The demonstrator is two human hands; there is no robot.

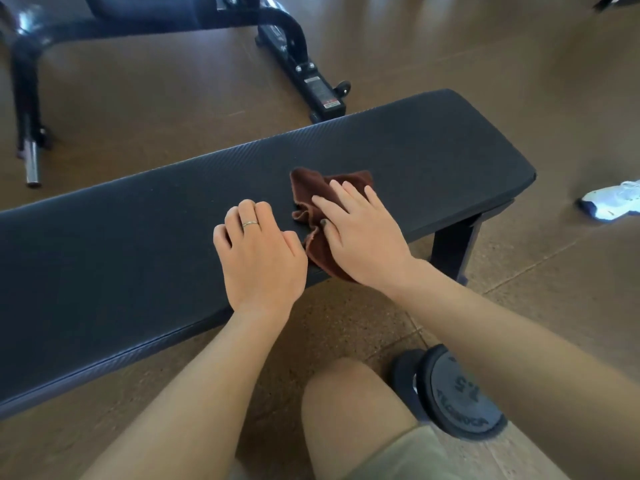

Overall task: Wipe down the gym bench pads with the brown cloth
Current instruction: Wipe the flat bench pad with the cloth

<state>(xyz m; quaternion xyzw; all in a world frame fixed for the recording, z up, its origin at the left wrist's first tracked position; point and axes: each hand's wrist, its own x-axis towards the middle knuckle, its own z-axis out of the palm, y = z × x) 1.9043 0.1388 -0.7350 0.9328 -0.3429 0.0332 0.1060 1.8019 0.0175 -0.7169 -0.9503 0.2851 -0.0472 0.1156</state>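
A long black bench pad [138, 258] runs across the view from lower left to upper right. The brown cloth [311, 195] lies crumpled on its right half. My right hand [360, 233] lies flat on the cloth with fingers spread, pressing it onto the pad. My left hand [258, 254] rests on the bare pad just left of the cloth, its fingers curled under and a ring on one finger. It holds nothing.
A black dumbbell [460, 393] lies on the cork-coloured floor by my knee [346, 403]. Another bench's black frame [304, 74] and a chrome peg [32, 164] stand beyond the pad. A white shoe [613, 202] shows at the right edge.
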